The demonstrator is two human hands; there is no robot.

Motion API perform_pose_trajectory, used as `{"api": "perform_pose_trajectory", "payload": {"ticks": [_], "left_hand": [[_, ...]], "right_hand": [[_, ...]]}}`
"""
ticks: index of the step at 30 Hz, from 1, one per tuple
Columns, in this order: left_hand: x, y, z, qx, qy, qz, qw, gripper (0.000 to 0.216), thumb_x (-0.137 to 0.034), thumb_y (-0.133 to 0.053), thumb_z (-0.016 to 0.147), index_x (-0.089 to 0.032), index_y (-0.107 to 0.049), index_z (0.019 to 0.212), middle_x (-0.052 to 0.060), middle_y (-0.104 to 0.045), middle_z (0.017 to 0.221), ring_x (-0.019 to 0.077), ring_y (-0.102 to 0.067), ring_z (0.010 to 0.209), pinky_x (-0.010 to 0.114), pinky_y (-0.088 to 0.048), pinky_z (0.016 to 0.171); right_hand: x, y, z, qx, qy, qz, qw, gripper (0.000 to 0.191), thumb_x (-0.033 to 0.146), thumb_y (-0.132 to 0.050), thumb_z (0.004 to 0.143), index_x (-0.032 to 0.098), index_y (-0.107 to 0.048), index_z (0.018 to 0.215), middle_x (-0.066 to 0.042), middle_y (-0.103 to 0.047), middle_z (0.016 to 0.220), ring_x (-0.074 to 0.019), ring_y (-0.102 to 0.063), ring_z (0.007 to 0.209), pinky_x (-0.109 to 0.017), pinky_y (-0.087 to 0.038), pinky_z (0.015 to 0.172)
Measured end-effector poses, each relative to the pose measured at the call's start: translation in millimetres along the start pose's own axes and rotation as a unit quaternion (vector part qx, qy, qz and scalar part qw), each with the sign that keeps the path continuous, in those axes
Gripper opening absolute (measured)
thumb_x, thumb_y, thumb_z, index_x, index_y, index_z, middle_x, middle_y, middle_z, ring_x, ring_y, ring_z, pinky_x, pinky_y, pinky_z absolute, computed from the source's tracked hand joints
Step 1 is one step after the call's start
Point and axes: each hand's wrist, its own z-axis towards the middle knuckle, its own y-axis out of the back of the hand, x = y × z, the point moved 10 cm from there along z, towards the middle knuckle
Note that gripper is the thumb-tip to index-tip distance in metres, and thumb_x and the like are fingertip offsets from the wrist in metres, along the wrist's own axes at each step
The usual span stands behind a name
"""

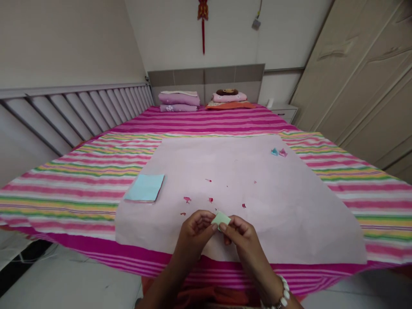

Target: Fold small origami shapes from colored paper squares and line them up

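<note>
A small folded piece of light green paper point(221, 218) is pinched between both of my hands, just above the near part of the white sheet. My left hand point(197, 231) grips its left edge, with the thumb on top and the other fingers curled. On the opposite side my right hand point(241, 235) closes on it the same way; a white beaded bracelet circles that wrist. Both thumbs nearly meet over the paper's lower corner. What the fingertips do underneath is hidden.
The white sheet point(305, 214) covers the middle of a striped bed. On it lie a blue paper stack point(146, 187) at left, several red scraps point(187, 199) in front, and two folded paper shapes, one blue point(274, 151), one pink point(283, 152), at far right.
</note>
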Motion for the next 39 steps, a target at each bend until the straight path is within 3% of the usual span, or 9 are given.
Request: {"api": "perform_pose_trajectory", "payload": {"ticks": [5,12,19,33,39], "left_hand": [[-4,-4,-2,0.017,0.001,0.029,0.999,0.012,-0.017,-0.072,0.071,-0.016,-0.063,0.08,-0.001,-0.064,0.072,0.0102,-0.059,0.068,0.021,-0.046,0.065],[-4,-13,1,0.07,0.012,0.024,0.997,0.014,-0.019,-0.071,0.072,-0.016,-0.058,0.077,-0.002,-0.062,0.068,0.0093,-0.057,0.065,0.021,-0.043,0.061],[1,-23,-3,0.126,0.072,0.004,0.989,0.018,-0.024,-0.07,0.074,-0.015,-0.06,0.086,0.0,-0.066,0.071,0.0107,-0.06,0.067,0.023,-0.044,0.064],[0,-17,-3,0.07,0.093,-0.001,0.993,0.026,-0.029,-0.08,0.061,-0.014,-0.063,0.072,-0.001,-0.066,0.065,0.0101,-0.06,0.059,0.022,-0.048,0.058],[2,-9,-2,0.03,0.056,0.003,0.998,0.018,-0.026,-0.078,0.062,-0.014,-0.066,0.07,-0.001,-0.065,0.059,0.0107,-0.059,0.052,0.024,-0.049,0.053]], "right_hand": [[8,4,-1,-0.014,0.043,0.036,0.998,0.03,0.025,-0.081,0.066,0.02,-0.063,0.089,0.006,-0.055,0.058,-0.0079,-0.048,0.053,-0.019,-0.037,0.052],[15,-4,-3,0.027,0.034,0.08,0.996,0.025,0.021,-0.082,0.065,0.02,-0.063,0.081,0.004,-0.062,0.066,-0.0068,-0.052,0.055,-0.018,-0.042,0.053],[17,-5,-3,0.031,0.017,0.054,0.998,0.028,0.024,-0.085,0.061,0.019,-0.063,0.077,0.005,-0.063,0.06,-0.0072,-0.055,0.052,-0.017,-0.043,0.05],[15,-6,-5,0.034,-0.011,0.012,0.999,0.018,0.028,-0.081,0.065,0.017,-0.071,0.076,0.001,-0.067,0.052,-0.0099,-0.06,0.047,-0.019,-0.046,0.049],[16,-5,-6,0.018,-0.012,0.022,1.0,0.012,0.025,-0.079,0.066,0.017,-0.072,0.072,0.001,-0.065,0.047,-0.0118,-0.059,0.044,-0.022,-0.044,0.047]]}}
